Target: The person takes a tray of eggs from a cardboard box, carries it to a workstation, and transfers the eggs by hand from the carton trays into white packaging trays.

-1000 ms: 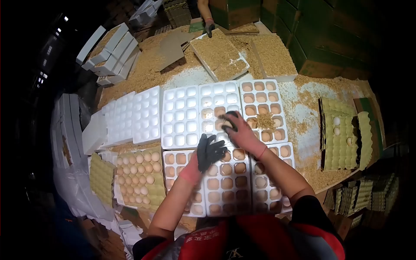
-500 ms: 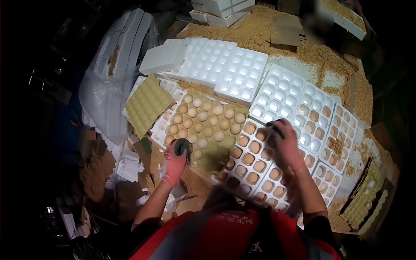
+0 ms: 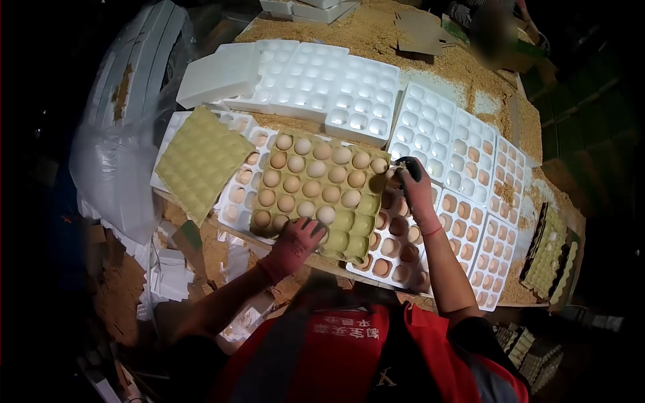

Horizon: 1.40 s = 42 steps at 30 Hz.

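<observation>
A yellow-green pulp tray [image 3: 344,235] holds several eggs, with bare cups at its lower right. My left hand [image 3: 300,242], in a pink and black glove, reaches over the tray's front edge, its fingers curled at an egg [image 3: 325,215]. By the tray's upper right corner my right hand [image 3: 415,181], gloved alike, has its fingers bent round an egg [image 3: 394,176]. Under that hand lies a white foam tray [image 3: 392,232] with eggs in its cells. More foam trays with eggs [image 3: 461,225] stand to the right.
White foam trays [image 3: 363,99] with bare cells line the back. An overturned pulp tray [image 3: 201,161] lies at the left beside a plastic-wrapped stack [image 3: 124,161]. Wood shavings [image 3: 336,30] cover the back of the table. A blurred person [image 3: 494,33] is at the back right.
The view has swung left. My hands have gone from the foam trays at the right to the pulp tray with eggs. My left hand has moved along the tray's front edge onto the eggs.
</observation>
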Tool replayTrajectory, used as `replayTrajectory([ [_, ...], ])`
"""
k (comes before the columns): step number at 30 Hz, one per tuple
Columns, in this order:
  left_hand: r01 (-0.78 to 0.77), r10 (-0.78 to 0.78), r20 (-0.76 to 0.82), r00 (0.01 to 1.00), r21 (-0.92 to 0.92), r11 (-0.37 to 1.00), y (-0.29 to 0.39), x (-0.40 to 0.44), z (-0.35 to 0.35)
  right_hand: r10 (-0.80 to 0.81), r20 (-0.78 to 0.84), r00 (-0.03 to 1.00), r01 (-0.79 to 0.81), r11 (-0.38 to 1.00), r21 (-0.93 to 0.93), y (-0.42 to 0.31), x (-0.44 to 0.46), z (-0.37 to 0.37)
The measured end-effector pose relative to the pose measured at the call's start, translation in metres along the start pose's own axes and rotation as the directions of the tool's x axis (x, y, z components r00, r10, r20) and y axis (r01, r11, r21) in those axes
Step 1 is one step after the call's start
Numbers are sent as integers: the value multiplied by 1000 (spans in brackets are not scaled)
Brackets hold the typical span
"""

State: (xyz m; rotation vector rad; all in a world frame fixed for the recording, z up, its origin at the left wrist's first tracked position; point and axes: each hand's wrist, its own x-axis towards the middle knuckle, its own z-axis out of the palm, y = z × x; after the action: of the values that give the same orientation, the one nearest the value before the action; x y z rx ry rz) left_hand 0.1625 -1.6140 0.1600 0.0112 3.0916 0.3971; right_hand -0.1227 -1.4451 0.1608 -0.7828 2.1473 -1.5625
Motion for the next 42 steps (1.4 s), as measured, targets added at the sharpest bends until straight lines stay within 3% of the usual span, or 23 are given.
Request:
replayTrajectory([
  [1, 29, -40, -63, 997, -160, 987, -2, 4, -7, 137, -20, 990, -125, 946, 299, 7, 9, -10],
  [3, 51, -130, -145, 981, -454, 890, -4, 7, -31, -74, -55, 996, 46, 917, -397, -30, 10, 4],
  [4, 78, -258, -149, 954, -710, 700, -6, 5, -33, -86, 51, 995, 99, 779, -619, -27, 12, 14],
  [5, 157, -404, 54, 913, -961, 227, -11, 4, -37, -62, 159, 985, 165, 588, -792, -17, 16, 23],
  [7, 259, -450, 356, 819, -929, -265, -25, 16, -22, -38, 145, 989, 137, 622, -771, -12, 21, 28],
  [9, 228, -242, 69, 968, -648, 727, -20, 38, -39, 9, 105, 994, 64, 744, -665, -34, 18, 14],
  [10, 148, -163, -15, 986, -342, 928, -12, 42, -45, 60, 37, 997, -32, 851, -523, -33, 13, 6],
  [11, 82, -79, 23, 997, -172, 982, -12, 45, -34, 247, 37, 968, -249, 966, 74, -33, 6, -1],
  [13, -94, 70, 133, 989, 180, 979, -19, 52, -7, 336, 149, 930, -366, 876, 314, -50, -18, -3],
  [15, 9, -1, 122, 992, -64, 998, -22, 54, -13, -13, 200, 980, 22, 999, -42, -27, -36, 24],
  [17, 178, -137, 126, 983, -423, 888, -29, 46, -36, -24, 231, 973, 178, 715, -676, -67, -48, 58],
  [19, 184, -174, 64, 983, -409, 894, -47, 44, -50, 15, 237, 971, 202, 474, -857, -50, -43, 83],
  [23, 92, -117, -28, 993, -444, 891, -45, 68, -52, 61, 269, 961, 198, 527, -827, -66, -35, 87],
  [25, -92, 22, 196, 980, 355, 930, -28, 93, -57, 90, 76, 993, -20, 768, -640, -69, -37, 62],
  [27, -144, 126, 80, 989, 290, 946, -34, 99, -42, 260, 46, 965, -256, 964, -71, -38, -35, 12],
  [29, -66, 41, 171, 984, 146, 987, -23, 106, -57, 458, -55, 887, -415, 844, 339, -43, -48, -56],
  [31, -19, 13, 79, 997, 84, 996, -27, 113, -52, 330, -376, 866, -325, 942, 79, 15, -54, -123],
  [33, 99, -101, -14, 995, -75, 992, -10, 120, -79, 221, -597, 771, -513, 771, -376, 30, -48, -166],
  [35, 280, -298, 90, 950, -664, 694, -9, 131, -81, 24, -493, 870, -401, 615, -678, 62, -44, -187],
  [37, 519, -321, 549, 772, -835, -182, -3, 147, -72, 80, -474, 877, -403, 662, -632, 87, -44, -201],
  [39, 209, 3, 213, 977, -963, 170, 34, 181, -68, 47, -510, 859, -398, 686, -609, 102, -46, -213],
  [40, 52, 112, 83, 990, -964, 260, 55, 201, -62, 203, -415, 887, -438, 654, -617, 92, -49, -222],
  [42, -105, 259, 8, 966, -902, 419, 88, 244, -43, 38, -487, 873, -334, 774, -537, 96, -46, -241],
])
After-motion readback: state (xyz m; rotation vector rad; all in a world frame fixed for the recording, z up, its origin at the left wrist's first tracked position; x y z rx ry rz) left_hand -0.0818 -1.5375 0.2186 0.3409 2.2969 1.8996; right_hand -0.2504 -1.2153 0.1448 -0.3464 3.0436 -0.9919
